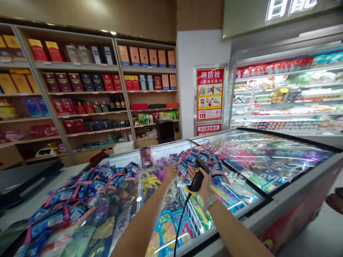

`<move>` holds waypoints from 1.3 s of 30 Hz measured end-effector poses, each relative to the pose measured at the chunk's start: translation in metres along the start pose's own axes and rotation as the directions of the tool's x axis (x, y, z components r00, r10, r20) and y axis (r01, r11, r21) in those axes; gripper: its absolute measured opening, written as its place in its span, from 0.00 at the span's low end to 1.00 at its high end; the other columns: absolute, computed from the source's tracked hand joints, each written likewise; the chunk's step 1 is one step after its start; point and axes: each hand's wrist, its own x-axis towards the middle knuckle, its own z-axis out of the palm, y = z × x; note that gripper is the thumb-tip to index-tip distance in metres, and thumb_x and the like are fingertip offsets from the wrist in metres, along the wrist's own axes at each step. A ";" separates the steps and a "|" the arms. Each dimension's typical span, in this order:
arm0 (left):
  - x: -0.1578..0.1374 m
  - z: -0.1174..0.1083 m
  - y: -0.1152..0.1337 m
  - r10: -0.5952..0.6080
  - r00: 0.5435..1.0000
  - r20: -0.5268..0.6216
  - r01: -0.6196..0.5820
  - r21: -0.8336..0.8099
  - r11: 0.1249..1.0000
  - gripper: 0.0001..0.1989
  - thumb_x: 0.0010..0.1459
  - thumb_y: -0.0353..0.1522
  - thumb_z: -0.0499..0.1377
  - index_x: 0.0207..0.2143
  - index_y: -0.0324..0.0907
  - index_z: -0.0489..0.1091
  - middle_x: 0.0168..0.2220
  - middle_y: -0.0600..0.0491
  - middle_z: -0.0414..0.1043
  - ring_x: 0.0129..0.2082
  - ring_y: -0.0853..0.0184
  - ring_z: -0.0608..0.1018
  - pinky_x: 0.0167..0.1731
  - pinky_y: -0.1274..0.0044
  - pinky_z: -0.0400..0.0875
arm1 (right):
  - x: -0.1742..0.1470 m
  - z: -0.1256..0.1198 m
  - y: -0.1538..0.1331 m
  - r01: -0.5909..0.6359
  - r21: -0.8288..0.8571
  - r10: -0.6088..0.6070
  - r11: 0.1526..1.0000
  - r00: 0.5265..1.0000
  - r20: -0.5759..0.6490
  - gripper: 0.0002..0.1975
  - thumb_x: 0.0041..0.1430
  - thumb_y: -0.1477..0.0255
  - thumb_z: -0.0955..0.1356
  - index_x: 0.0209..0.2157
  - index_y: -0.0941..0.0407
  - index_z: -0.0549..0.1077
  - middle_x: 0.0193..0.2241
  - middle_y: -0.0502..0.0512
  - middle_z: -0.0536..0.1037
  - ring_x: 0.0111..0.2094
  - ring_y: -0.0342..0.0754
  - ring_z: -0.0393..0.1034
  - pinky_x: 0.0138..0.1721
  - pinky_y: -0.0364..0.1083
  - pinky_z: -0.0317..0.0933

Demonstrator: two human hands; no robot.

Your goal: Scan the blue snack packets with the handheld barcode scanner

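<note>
My right hand (205, 184) is wrapped round a black and yellow barcode scanner (197, 180), whose dark head tilts up over a heap of small blue and pink packets (199, 157). The scanner's black cable (180, 221) hangs down toward me. Just left of the scanner, my left hand (171, 173) has its fingers closed at the edge of a blue packet (183, 167) on the near side of the heap. The heap lies on the glass top of a chest freezer (257, 217). A second spread of blue packets (99, 182) lies farther left.
Wire baskets (189, 207) and colourful bags (166, 225) show inside the freezer. At the left stands a dark machine (26, 182) on a white counter (64, 175). Shelves of boxes (87, 82) line the back wall, and a lit display fridge (286, 92) stands at the right.
</note>
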 end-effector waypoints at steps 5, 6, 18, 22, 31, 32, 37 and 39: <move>0.022 0.004 -0.008 -0.056 0.998 -0.015 0.057 0.036 0.998 0.12 0.46 0.29 0.65 0.37 0.39 0.77 0.37 0.44 0.81 0.37 0.57 0.81 0.41 0.68 0.74 | 0.013 -0.005 0.010 0.099 -0.028 -0.101 0.995 0.990 -0.096 0.05 0.46 0.66 0.68 0.27 0.51 0.69 0.33 0.54 0.82 0.45 0.50 0.76 0.44 0.45 0.71; 0.025 0.004 -0.009 -0.061 0.998 -0.020 0.062 0.057 0.996 0.12 0.46 0.28 0.65 0.37 0.39 0.76 0.38 0.45 0.81 0.38 0.57 0.81 0.41 0.68 0.74 | 0.015 -0.005 0.013 0.122 -0.041 -0.126 0.992 0.985 -0.114 0.06 0.45 0.66 0.69 0.26 0.51 0.68 0.32 0.53 0.82 0.45 0.50 0.77 0.44 0.45 0.71; 0.024 -0.006 -0.014 0.026 0.990 -0.135 0.005 0.223 0.975 0.12 0.49 0.31 0.66 0.38 0.39 0.77 0.42 0.45 0.78 0.33 0.60 0.80 0.40 0.67 0.74 | 0.017 -0.008 0.013 0.132 -0.054 -0.138 0.990 0.981 -0.133 0.04 0.49 0.66 0.67 0.25 0.51 0.68 0.29 0.54 0.81 0.46 0.51 0.77 0.42 0.47 0.73; 0.006 -0.056 -0.012 0.060 0.982 -0.177 -0.023 0.201 0.979 0.12 0.51 0.32 0.63 0.40 0.40 0.77 0.44 0.46 0.78 0.34 0.61 0.80 0.40 0.69 0.74 | 0.006 0.009 0.022 0.155 -0.047 -0.157 0.987 0.987 -0.045 0.04 0.46 0.70 0.70 0.27 0.53 0.70 0.31 0.54 0.81 0.44 0.51 0.77 0.46 0.46 0.72; -0.068 -0.220 -0.036 0.008 0.924 -0.382 0.281 0.696 0.661 0.15 0.56 0.26 0.56 0.46 0.38 0.74 0.51 0.42 0.74 0.56 0.56 0.71 0.57 0.67 0.62 | -0.025 0.090 0.131 -0.240 -0.063 0.246 0.969 0.965 0.095 0.02 0.48 0.70 0.69 0.27 0.53 0.71 0.30 0.53 0.81 0.40 0.49 0.78 0.41 0.44 0.72; -0.077 -0.229 -0.039 -0.023 0.930 -0.367 0.304 0.731 0.610 0.17 0.57 0.28 0.56 0.49 0.37 0.73 0.54 0.40 0.72 0.58 0.56 0.70 0.58 0.68 0.61 | -0.029 0.096 0.143 -0.276 -0.064 0.281 0.959 0.955 0.100 0.03 0.48 0.70 0.69 0.27 0.53 0.71 0.29 0.53 0.81 0.39 0.49 0.78 0.40 0.44 0.72; -0.107 -0.239 -0.047 -0.086 0.961 -0.263 0.270 0.821 0.503 0.24 0.59 0.34 0.58 0.58 0.41 0.66 0.61 0.40 0.65 0.62 0.54 0.66 0.58 0.68 0.60 | -0.042 0.108 0.182 -0.344 -0.101 0.356 0.933 0.924 0.141 0.06 0.45 0.70 0.71 0.28 0.53 0.71 0.27 0.54 0.81 0.39 0.51 0.78 0.39 0.47 0.73; -0.116 -0.231 -0.044 -0.052 0.959 -0.278 0.269 0.840 0.471 0.23 0.61 0.34 0.56 0.58 0.40 0.66 0.60 0.39 0.66 0.61 0.53 0.67 0.58 0.67 0.61 | -0.043 0.107 0.185 -0.356 -0.152 0.379 0.922 0.911 0.160 0.07 0.44 0.70 0.72 0.28 0.53 0.72 0.28 0.54 0.81 0.38 0.52 0.78 0.38 0.47 0.72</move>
